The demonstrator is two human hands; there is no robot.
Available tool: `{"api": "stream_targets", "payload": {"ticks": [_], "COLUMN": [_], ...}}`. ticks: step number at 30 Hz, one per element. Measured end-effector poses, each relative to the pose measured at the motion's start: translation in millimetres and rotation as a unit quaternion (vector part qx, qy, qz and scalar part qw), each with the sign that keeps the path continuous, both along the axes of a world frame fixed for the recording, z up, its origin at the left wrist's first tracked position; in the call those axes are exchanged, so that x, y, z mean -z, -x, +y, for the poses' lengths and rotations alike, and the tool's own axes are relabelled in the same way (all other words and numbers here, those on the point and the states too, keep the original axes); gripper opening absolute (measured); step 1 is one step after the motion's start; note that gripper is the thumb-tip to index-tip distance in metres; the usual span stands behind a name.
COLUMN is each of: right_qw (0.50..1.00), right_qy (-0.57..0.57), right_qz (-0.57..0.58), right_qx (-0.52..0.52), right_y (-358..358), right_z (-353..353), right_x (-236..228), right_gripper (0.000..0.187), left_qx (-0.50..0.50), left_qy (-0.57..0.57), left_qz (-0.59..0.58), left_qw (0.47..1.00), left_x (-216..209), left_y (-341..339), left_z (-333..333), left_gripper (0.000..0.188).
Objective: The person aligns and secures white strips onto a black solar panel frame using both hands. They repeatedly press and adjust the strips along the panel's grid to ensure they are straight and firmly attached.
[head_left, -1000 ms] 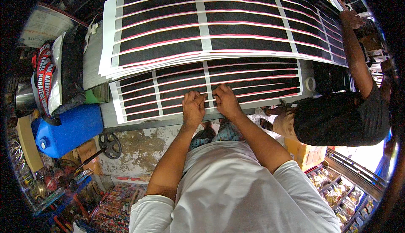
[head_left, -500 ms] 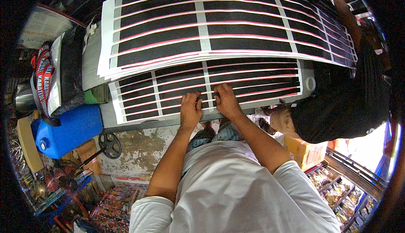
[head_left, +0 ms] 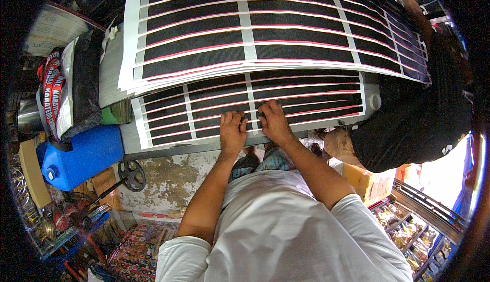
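Note:
My left hand (head_left: 234,130) and my right hand (head_left: 274,121) rest close together over the lower printed sheet (head_left: 217,100). This sheet has long black bands divided by thin white and red lines, crossed by pale grey stripes. Both hands have curled fingers, pressed together at the tips near a grey stripe. Anything between the fingertips is too small and dark to make out. Just beyond, a stack of larger sheets (head_left: 296,44) in the same black, white and red pattern overhangs the lower sheet's far edge.
Left of the grey table (head_left: 115,72) stand a blue jerrycan (head_left: 87,157) and a black handwheel (head_left: 132,175). Red lettered ribbons (head_left: 51,90) hang beside a plastic-wrapped bundle. Another person in black (head_left: 413,128) is at the right, near a cardboard box (head_left: 370,184) and trays of small packets (head_left: 416,236).
My hands stay at nearly the same place on the lower sheet, with only a slight shift of the left fingers. The person in black at the right has shifted a little.

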State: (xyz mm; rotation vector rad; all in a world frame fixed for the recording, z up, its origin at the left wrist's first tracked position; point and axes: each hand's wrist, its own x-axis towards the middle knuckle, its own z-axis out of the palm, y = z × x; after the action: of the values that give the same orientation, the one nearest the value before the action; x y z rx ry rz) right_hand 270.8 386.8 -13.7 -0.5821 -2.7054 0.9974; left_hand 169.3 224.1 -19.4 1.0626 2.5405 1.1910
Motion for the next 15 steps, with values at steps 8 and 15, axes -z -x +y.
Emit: {"api": "stream_targets", "payload": {"ticks": [8, 15], "right_qw": [1.000, 0.993], "right_qy": [-0.016, -0.084], "right_qz": [0.003, -0.078], "right_qx": [0.019, 0.034], "right_y": [4.2, 21.3], "right_z": [-5.7, -19.4], "right_x": [3.4, 0.7], "right_gripper": [0.025, 0.014], "left_qx": [-0.002, 0.000], "left_qy": [0.003, -0.018], "left_qz": [0.009, -0.004], "left_qw": [1.000, 1.000], "left_x": [6.2, 7.3], "left_y": [-0.9, 0.4], "left_z": [-1.0, -1.3], "left_gripper": [0.023, 0.022]}}
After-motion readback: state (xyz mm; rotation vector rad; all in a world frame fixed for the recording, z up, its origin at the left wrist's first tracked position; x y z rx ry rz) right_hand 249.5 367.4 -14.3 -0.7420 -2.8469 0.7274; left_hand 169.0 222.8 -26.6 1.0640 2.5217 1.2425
